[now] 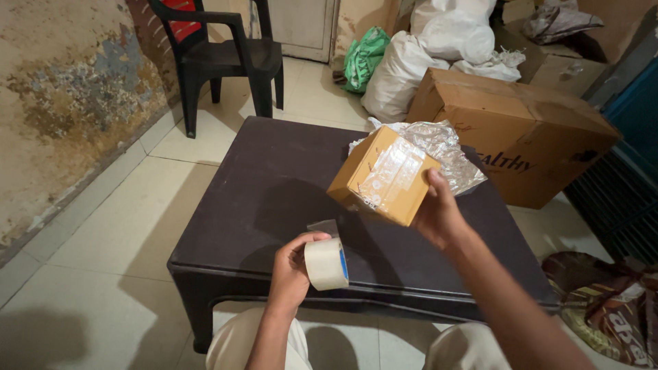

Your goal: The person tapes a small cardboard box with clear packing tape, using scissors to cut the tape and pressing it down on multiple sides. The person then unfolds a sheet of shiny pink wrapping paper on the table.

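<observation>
A small cardboard box is held tilted above the dark table — the right hand grips its edge. The left hand clasps a tape roll — fingers curled around it.

arms: bare, no sleeves | hands: no gloves | legs: light beige trousers
</observation>
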